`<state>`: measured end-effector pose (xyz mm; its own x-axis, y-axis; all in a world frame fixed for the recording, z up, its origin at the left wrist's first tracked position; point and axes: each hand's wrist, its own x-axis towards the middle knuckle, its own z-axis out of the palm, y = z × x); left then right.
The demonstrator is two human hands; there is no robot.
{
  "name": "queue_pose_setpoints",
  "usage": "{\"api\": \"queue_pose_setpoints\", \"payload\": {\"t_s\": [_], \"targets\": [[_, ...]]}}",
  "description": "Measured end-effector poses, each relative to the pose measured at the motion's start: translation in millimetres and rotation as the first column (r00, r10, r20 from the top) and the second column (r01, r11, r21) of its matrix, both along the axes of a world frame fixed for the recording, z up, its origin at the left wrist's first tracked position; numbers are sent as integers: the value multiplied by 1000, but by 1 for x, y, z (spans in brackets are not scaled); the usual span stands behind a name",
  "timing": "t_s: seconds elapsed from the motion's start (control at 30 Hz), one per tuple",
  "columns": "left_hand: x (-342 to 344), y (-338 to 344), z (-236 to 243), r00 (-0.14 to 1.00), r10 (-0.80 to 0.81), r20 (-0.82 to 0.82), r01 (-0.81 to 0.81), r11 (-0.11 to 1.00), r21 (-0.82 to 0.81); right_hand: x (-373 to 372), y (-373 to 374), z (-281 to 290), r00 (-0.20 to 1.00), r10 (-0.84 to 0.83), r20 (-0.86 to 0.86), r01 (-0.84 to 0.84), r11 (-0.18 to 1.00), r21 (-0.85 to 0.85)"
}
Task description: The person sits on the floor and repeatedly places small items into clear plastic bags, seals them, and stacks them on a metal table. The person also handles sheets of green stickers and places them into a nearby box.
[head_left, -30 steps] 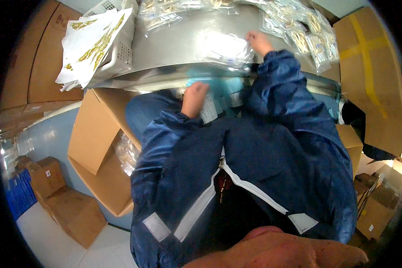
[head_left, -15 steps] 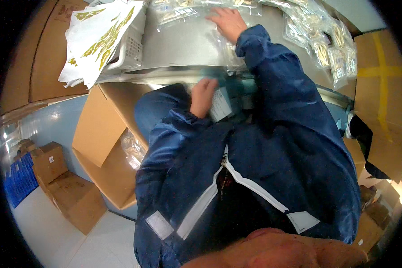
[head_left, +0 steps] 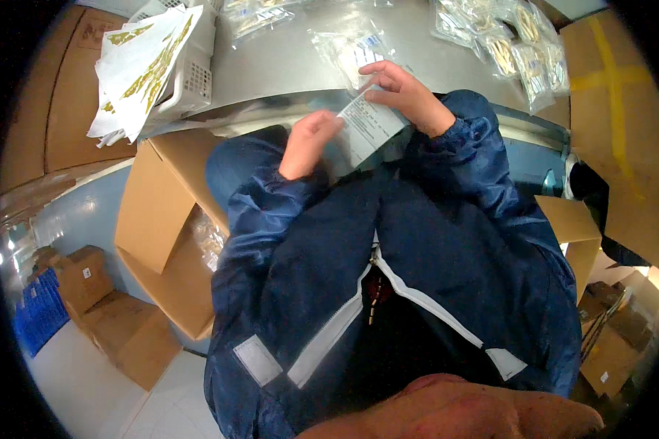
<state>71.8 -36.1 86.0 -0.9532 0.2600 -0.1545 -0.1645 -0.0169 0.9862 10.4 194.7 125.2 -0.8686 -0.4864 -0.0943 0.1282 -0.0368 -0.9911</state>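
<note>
A clear plastic bag bearing a grey-white printed panel (head_left: 370,128) is tilted over my lap at the table edge. My left hand (head_left: 311,143) pinches its left side between thumb and fingers. My right hand (head_left: 406,95) is at the bag's upper edge, fingers bent and apart; its lower fingertip meets that edge. Just beyond my right fingertips, a clear packet (head_left: 355,55) with pale contents and a blue-and-white printed part lies on the metal table (head_left: 271,69).
Several clear packets of cream-coloured pieces (head_left: 501,51) lie at the table's right, more at the back. A white basket (head_left: 195,84) with patterned sheets (head_left: 150,69) stands left. An open cardboard box (head_left: 157,205) holding clear packets is beside my left leg. Taped cardboard (head_left: 615,110) stands right.
My right hand has drawn back from the far part of the table to the printed bag's upper edge. The bag has come up into clearer sight, with my left hand still at its side.
</note>
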Motion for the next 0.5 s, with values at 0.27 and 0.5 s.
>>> {"api": "queue_pose_setpoints", "payload": {"t_s": [0.27, 0.5], "targets": [[13, 30, 9, 954, 295, 49, -295, 907, 300, 52, -25, 11, 928, -84, -364, 185, 949, 254], [8, 27, 9, 940, 321, 111, -336, 928, 162, 16, 12, -20, 966, -198, -167, 234, 944, 234]]}}
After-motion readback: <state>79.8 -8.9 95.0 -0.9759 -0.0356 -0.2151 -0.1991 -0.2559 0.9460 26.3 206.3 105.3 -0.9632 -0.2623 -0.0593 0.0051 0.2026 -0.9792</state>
